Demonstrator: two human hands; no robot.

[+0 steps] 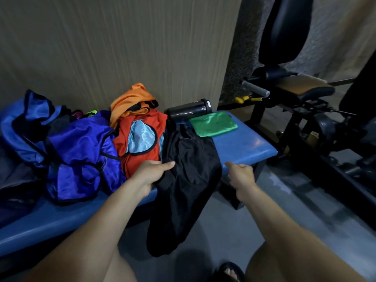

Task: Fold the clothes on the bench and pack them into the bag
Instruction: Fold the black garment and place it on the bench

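Note:
A black garment (185,180) lies across the blue bench (248,147) and hangs over its front edge toward the floor. My left hand (150,174) grips its left edge, thumb on top. My right hand (240,176) hovers just right of the garment at the bench's front edge, fingers loosely curled, holding nothing. Left of the black garment lies a pile: a red vest with a light blue lining (140,139), an orange garment (132,100) and a shiny blue vest (81,155). A folded green garment (213,124) lies at the bench's right end. The open blue bag (24,127) sits at the far left.
A black bottle (189,109) lies on its side behind the green garment, against the wall. A black gym machine (305,110) with a padded seat stands to the right of the bench. My knees and a sandalled foot (230,271) are at the bottom, over grey floor.

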